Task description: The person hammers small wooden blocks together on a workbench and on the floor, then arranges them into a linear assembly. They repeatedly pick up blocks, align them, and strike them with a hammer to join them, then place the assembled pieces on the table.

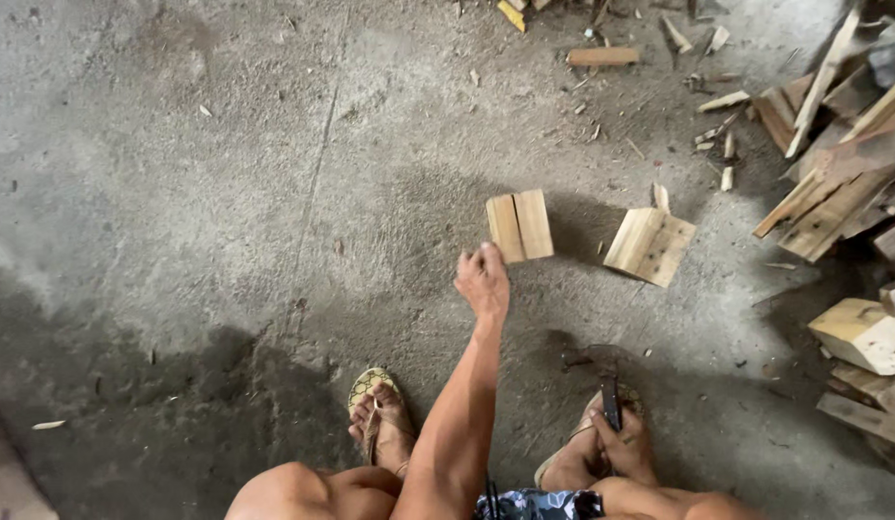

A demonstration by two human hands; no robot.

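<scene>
Grey concrete floor, dusty and strewn with chips, carries everything. Fingers of the left hand are curled narrow against the near corner of a split block standing mid-floor; a full grip cannot be told. The block is judged stiff, dry, fairly light and splintery, best taken across its flat sides. A dark tool is held by the right hand. Another block lies right; offcuts are piled far right.

Left hand reaches forward (right hand low).
</scene>
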